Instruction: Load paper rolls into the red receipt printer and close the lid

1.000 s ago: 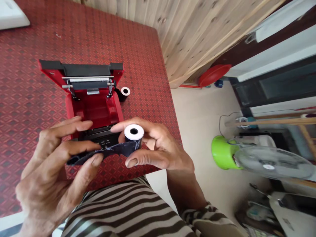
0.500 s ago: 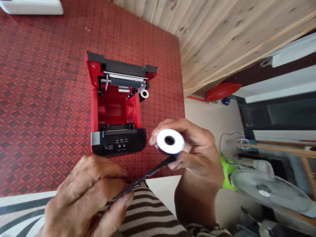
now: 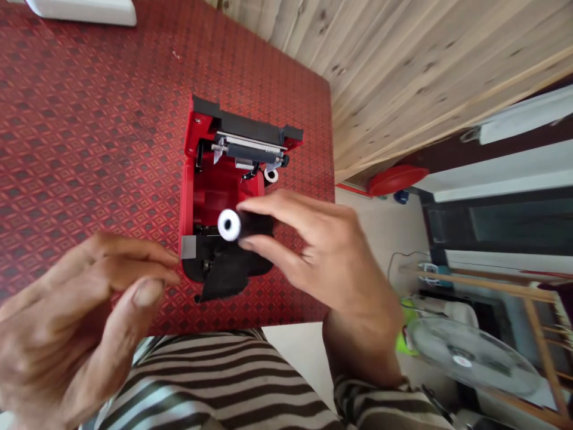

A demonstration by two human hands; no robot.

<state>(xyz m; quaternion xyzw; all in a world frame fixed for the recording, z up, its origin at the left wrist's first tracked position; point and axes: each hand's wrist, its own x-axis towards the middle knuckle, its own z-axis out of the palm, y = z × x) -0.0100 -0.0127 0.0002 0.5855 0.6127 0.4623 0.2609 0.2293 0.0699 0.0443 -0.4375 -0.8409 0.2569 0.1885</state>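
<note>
My right hand [image 3: 308, 239] grips a small paper roll [image 3: 257, 226], black on the outside, between thumb and fingers; its white ring-shaped end points left. From the roll a loose black flap [image 3: 226, 272] hangs over the front panel of a red and black printer [image 3: 187, 203]. The printer's lid [image 3: 246, 124] is raised, and the roll is above the front of its red hollow, partly covering it. To the left, my left hand [image 3: 89, 310] is empty, thumb and fingers apart, with its fingertips close to the printer's front left corner.
Another small roll [image 3: 271, 175] lies behind the printer's right side. A white object [image 3: 85, 11] sits at the table's upper left. Wooden boards [image 3: 385, 60] border the red patterned table [image 3: 102, 137]. On the right stand a fan [image 3: 474, 352] and a wooden frame [image 3: 544, 346].
My left hand has let go of the roll's loose end and moved left. My right hand has carried the roll left over the printer, turning it sideways.
</note>
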